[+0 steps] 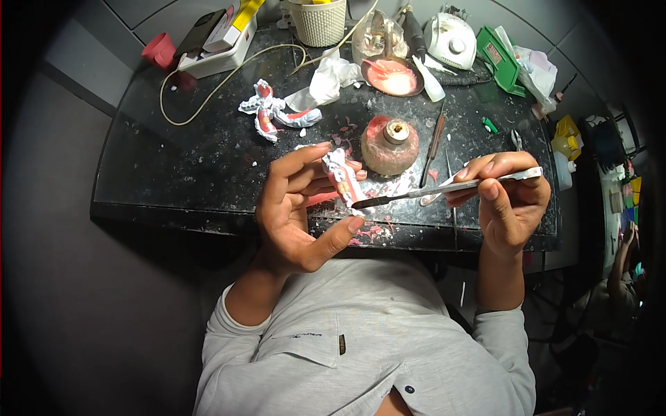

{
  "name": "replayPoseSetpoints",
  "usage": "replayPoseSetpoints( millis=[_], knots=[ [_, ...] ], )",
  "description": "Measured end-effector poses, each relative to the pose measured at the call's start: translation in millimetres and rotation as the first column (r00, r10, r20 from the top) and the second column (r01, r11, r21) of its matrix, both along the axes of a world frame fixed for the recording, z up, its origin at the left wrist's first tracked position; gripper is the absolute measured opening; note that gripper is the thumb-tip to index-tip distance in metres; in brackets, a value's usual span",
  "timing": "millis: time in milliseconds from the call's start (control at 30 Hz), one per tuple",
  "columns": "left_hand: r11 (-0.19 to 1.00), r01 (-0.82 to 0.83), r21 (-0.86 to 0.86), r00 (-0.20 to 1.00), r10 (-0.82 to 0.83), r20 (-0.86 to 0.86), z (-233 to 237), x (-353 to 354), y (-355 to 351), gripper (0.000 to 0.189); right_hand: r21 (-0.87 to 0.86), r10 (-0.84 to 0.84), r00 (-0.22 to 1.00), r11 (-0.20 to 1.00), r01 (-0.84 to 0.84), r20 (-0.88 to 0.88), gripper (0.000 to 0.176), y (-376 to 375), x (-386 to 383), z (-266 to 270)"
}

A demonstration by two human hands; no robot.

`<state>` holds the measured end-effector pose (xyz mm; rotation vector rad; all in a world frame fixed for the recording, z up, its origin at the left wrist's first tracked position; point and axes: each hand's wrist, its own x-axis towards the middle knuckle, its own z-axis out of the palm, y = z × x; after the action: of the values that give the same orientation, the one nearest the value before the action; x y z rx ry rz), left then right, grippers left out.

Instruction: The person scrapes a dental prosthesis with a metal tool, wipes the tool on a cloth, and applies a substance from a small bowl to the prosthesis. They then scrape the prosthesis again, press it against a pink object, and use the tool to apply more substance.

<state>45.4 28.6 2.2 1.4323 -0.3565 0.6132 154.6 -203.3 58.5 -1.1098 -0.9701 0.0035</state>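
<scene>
Between the thumb and fingertips of my left hand (297, 215) is a small white dental cast (341, 177) with a strip of pink wax along it. My right hand (512, 201) grips a wax knife (444, 188) by its pale handle. The knife's dark blade points left, and its tip meets or nearly meets the lower end of the cast. Just beyond the cast stands a round, wax-smeared spirit burner (390, 154); I cannot make out a flame. More white casts with pink wax (269, 112) lie farther back on the left.
Pink wax scraps and white crumbs litter the black bench (180, 166). A brown-handled tool (435, 149) lies right of the burner. Behind are a dish of pink wax (393, 76), crumpled tissue (329, 82), a white machine (451, 41), a green tray (499, 62) and a trailing cable. Another person's arm appears far right.
</scene>
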Motion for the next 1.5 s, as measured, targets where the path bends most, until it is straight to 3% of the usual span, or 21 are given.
replayPoseSetpoints(
  millis=[400,467,533,600,667,733,1100,1200,1233,1267,1300,1333,1367,1400,1500],
  knots=[
    [0.999,0.037,0.015,0.999,-0.038,0.035,0.8,-0.2,0.5,0.075,0.004,-0.032,0.999,0.999,0.032,-0.023,0.013,-2.0,0.7,0.0],
    [0.999,0.041,0.007,0.998,-0.041,0.039,0.7,0.3,0.7,0.076,0.019,-0.114,0.993,0.993,0.114,-0.035,0.013,-6.2,7.3,1.1],
    [0.999,0.048,-0.001,0.998,-0.048,0.045,-0.2,-0.2,0.0,0.076,-0.02,-0.296,0.951,0.955,0.296,-0.093,0.013,-6.9,11.2,2.4],
    [0.999,0.008,-0.049,0.999,-0.01,-0.038,0.7,-1.5,-1.6,0.077,-0.092,-0.418,0.898,0.908,0.408,-0.138,0.014,-10.6,16.6,4.4],
    [0.999,-0.009,-0.039,0.997,0.006,-0.074,2.1,-1.4,-2.0,0.076,-0.088,-0.429,0.89,0.903,0.42,-0.153,0.014,-13.6,20.0,4.2],
    [0.994,-0.059,0.095,0.998,0.062,-0.033,-2.7,2.0,1.4,0.074,-0.084,-0.438,0.883,0.899,0.43,-0.168,0.014,-15.4,21.0,3.2],
    [0.954,-0.164,0.252,0.977,0.192,-0.093,-3.2,-3.6,-6.3,0.071,-0.146,-0.439,0.866,0.898,0.415,-0.238,0.006,-12.6,15.9,5.9],
    [0.954,-0.174,0.244,0.978,0.196,-0.068,-8.9,2.5,-5.8,0.069,-0.043,-0.376,0.9,0.926,0.376,-0.222,0.005,-12.8,21.3,-0.8],
    [0.964,-0.162,0.21,0.982,0.18,-0.066,-8.8,4.2,-7.4,0.069,-0.008,-0.344,0.894,0.934,0.357,-0.287,0.006,-12.2,21.5,-3.2],
    [0.975,-0.146,0.169,0.984,0.161,-0.076,-9.4,6.6,-10.9,0.069,-0.044,-0.372,0.889,0.926,0.375,-0.265,0.004,-14.1,20.9,-2.6],
    [0.954,-0.175,0.243,0.978,0.198,-0.071,-10.7,5.9,-9.6,0.069,-0.052,-0.403,0.875,0.913,0.404,-0.27,0.002,-23.5,17.5,5.3],
    [0.927,-0.204,0.314,0.97,0.234,-0.06,-11.3,6.2,-5.9,0.07,0.067,-0.356,0.902,0.922,0.382,-0.245,0.003,-7.4,22.6,-2.5],
    [0.957,-0.182,0.224,0.972,0.211,-0.109,-12.5,7.2,-9.2,0.069,-0.02,-0.379,0.893,0.922,0.386,-0.243,0.005,-13.2,20.9,-6.3],
    [0.94,-0.189,0.283,0.968,0.228,-0.109,-9.9,7.2,-11.2,0.069,-0.108,-0.396,0.885,0.918,0.381,-0.246,0.007,-19.4,16.6,-1.5],
    [0.937,-0.186,0.296,0.97,0.223,-0.098,-7.2,8.1,-14.8,0.07,-0.151,-0.497,0.857,0.865,0.478,-0.135,0.008,-24.4,12.3,1.4]
  ],
)
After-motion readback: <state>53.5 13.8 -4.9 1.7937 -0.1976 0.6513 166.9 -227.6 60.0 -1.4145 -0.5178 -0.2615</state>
